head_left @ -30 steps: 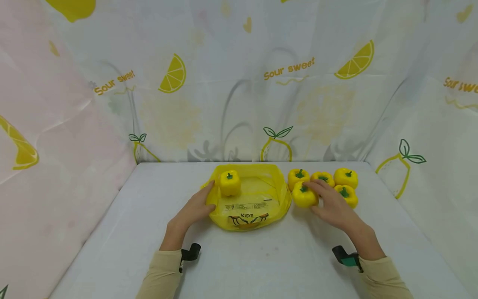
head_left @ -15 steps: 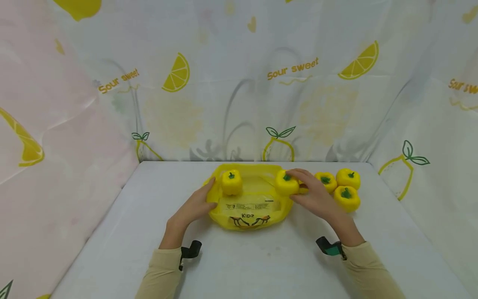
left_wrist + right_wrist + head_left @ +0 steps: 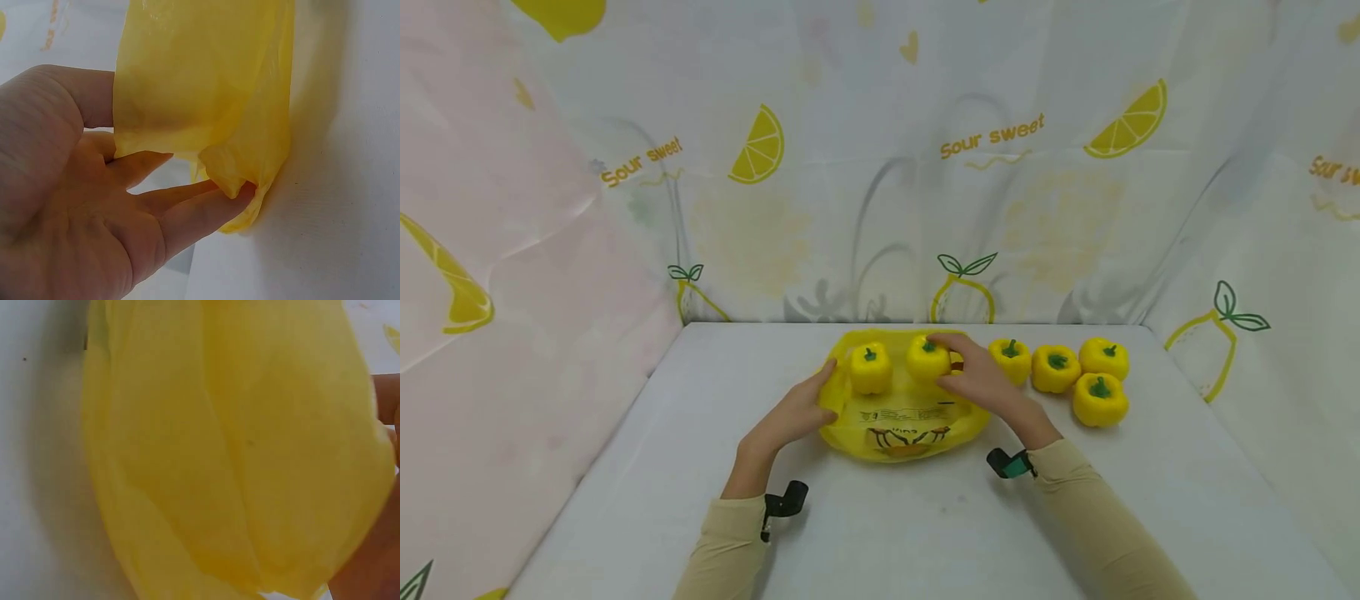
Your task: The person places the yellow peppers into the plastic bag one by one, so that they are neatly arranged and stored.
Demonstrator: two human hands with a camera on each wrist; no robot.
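A yellow plastic bag (image 3: pixel 891 452) lies with its mouth spread wide, printed with dark lettering and figures. One yellow bell pepper (image 3: pixel 871 369) stands inside at the left. My right hand (image 3: pixel 981 377) holds a second bell pepper (image 3: pixel 925 360) by its right side, over the bag's mouth beside the first. At the bag's left edge is my left hand (image 3: pixel 793 414), thumb and fingers spread apart and fairly straight. In the left wrist view, the fingertips of my left hand tuck behind the bag's edge. The bag's wall hides most of my right hand in the right wrist view.
Right of the bag, several more yellow bell peppers (image 3: pixel 1101 400) stand grouped on the white table (image 3: pixel 925 533). A printed cloth backdrop (image 3: pixel 850 208) rises behind the table and along both sides. Each wrist carries a small black camera.
My right hand has carried a bell pepper leftward from the group to over the bag. My left hand stays at the bag's left edge.
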